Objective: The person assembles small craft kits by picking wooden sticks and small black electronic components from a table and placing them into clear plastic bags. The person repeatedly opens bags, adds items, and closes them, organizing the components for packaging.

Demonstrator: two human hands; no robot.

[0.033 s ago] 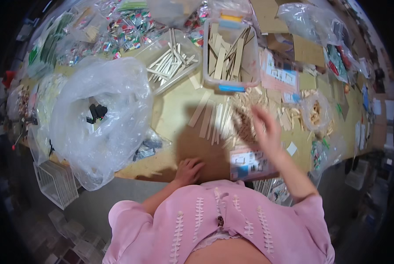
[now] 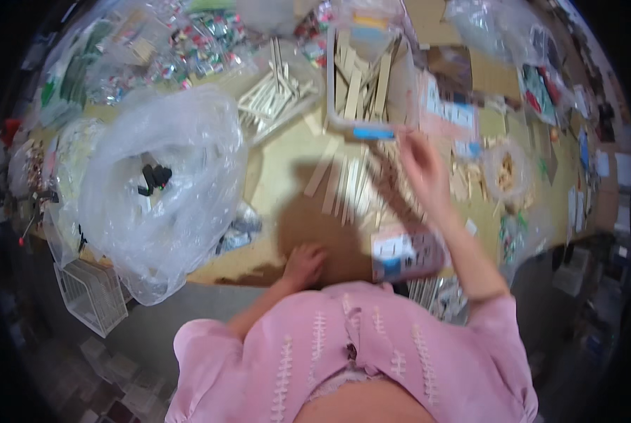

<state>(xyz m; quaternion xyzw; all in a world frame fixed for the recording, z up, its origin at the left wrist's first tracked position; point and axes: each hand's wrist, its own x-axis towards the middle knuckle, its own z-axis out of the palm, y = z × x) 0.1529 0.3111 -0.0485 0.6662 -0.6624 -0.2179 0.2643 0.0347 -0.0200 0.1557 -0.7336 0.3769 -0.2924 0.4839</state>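
Observation:
My right hand (image 2: 424,169) hangs over the table by the near right corner of a clear plastic tub (image 2: 336,125) that holds flat wooden strips (image 2: 354,93). Motion smears its fingers, and what they hold, if anything, does not show. Below and left of it, pale wooden strips (image 2: 350,189) lie side by side in a loose row. My left hand (image 2: 305,264) rests on the table's near edge with its fingers spread a little, holding nothing. To the right of that hand lies a printed packet (image 2: 408,254) in clear wrap.
A large clear plastic bag (image 2: 188,148) with black pieces (image 2: 155,180) inside fills the left. Behind it stands a shallow tray (image 2: 298,109) of white sticks. Small colourful packets (image 2: 202,46) heap at the back left. A bag of small wooden pieces (image 2: 504,173) lies at right.
My right hand has moved away from me, toward the tub's near right corner. My left hand has hardly moved on the table edge.

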